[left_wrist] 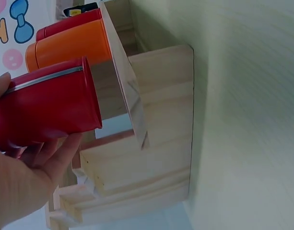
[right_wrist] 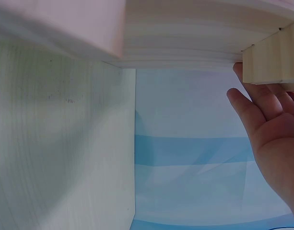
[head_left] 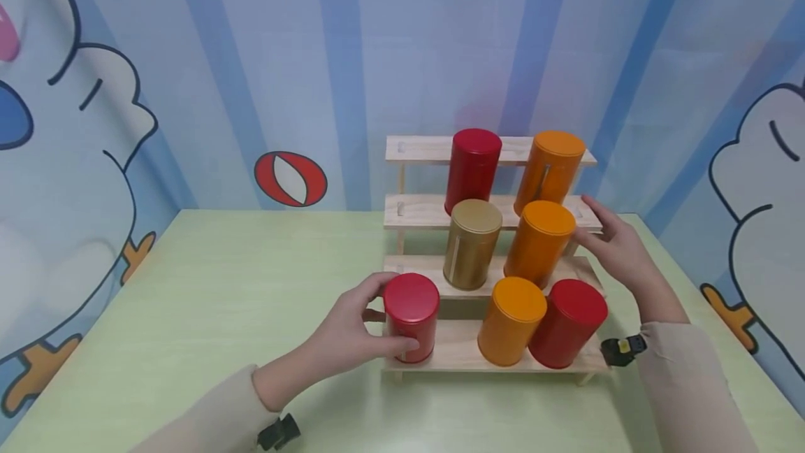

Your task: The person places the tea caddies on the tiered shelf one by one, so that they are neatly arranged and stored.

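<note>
My left hand point(head_left: 342, 331) grips a red tin canister point(head_left: 411, 317) at the left end of the lowest shelf, fingers behind it and thumb across its front. In the left wrist view, a gap shows between this red canister point(left_wrist: 46, 103) and the shelf board. At the right side of the wooden tiered rack point(head_left: 462, 344), my right hand point(head_left: 619, 250) reaches beside the middle tiers, close to an orange canister point(head_left: 541, 243). Its fingers look extended in the right wrist view, fingertips point(right_wrist: 238, 98) by the wooden end piece and partly hidden by it.
An orange canister point(head_left: 512, 320) and a red canister point(head_left: 568, 324) stand together on the lowest tier. Higher up are a gold canister point(head_left: 473, 243), another red one point(head_left: 473, 170) and another orange one point(head_left: 549, 166). Behind the pale green table point(head_left: 251, 278) hangs a blue striped backdrop point(head_left: 283, 75).
</note>
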`<act>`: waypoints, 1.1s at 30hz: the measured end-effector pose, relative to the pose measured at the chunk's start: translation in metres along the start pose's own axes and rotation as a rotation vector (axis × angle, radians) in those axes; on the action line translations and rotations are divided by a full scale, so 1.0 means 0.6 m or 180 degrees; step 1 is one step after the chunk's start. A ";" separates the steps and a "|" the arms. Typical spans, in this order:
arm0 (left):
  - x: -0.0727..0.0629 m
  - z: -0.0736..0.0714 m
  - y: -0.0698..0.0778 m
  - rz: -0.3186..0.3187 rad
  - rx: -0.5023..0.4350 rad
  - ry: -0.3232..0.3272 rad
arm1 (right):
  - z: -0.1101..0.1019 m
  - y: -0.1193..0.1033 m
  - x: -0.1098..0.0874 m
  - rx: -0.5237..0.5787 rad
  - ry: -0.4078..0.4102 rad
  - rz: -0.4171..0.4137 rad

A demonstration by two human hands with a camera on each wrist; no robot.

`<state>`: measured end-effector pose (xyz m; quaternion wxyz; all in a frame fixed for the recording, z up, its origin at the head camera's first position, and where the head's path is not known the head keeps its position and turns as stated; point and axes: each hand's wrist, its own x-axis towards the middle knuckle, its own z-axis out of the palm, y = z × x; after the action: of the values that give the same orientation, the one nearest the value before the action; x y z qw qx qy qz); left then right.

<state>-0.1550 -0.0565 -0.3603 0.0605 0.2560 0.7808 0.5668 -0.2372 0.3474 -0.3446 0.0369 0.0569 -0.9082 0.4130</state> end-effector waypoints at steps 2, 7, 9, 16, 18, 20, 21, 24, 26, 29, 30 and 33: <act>0.003 0.007 0.001 0.0033 -0.0014 -0.0009 | 0.000 0.000 0.001 0.0005 -0.0006 0.0003; 0.012 0.023 0.003 -0.0015 -0.0055 0.0013 | 0.000 0.001 0.000 0.0019 -0.0011 0.0011; 0.016 0.030 0.003 -0.0085 -0.0091 0.0027 | 0.000 0.002 0.000 0.0023 -0.0014 0.0014; 0.024 0.056 0.001 -0.0214 -0.0269 -0.0002 | 0.001 0.005 0.001 0.0004 0.0004 -0.0016; 0.026 0.063 0.000 -0.0225 -0.0270 -0.0025 | 0.001 0.005 0.002 0.0003 0.0011 -0.0018; 0.028 0.068 0.001 -0.0220 -0.0290 -0.0035 | 0.002 0.005 0.002 -0.0005 0.0020 -0.0021; 0.028 0.070 0.002 -0.0212 -0.0293 -0.0039 | 0.002 0.005 0.002 -0.0006 0.0022 -0.0022; 0.029 0.076 0.004 -0.0206 -0.0308 -0.0015 | 0.003 0.005 0.002 -0.0010 0.0023 -0.0033; 0.030 0.079 0.005 -0.0210 -0.0323 0.0015 | 0.002 0.006 0.002 -0.0011 0.0024 -0.0042; 0.031 0.083 0.006 -0.0219 -0.0307 0.0063 | 0.002 0.006 0.003 -0.0016 0.0023 -0.0052; 0.032 0.084 0.006 -0.0219 -0.0306 0.0076 | 0.002 0.006 0.004 -0.0021 0.0024 -0.0054; 0.034 0.086 0.006 -0.0229 -0.0310 0.0096 | 0.002 0.005 0.005 -0.0042 0.0023 -0.0052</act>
<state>-0.1516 -0.0019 -0.3713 0.0815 0.2160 0.7618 0.6053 -0.2404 0.3482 -0.3473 0.0439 0.0627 -0.9103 0.4068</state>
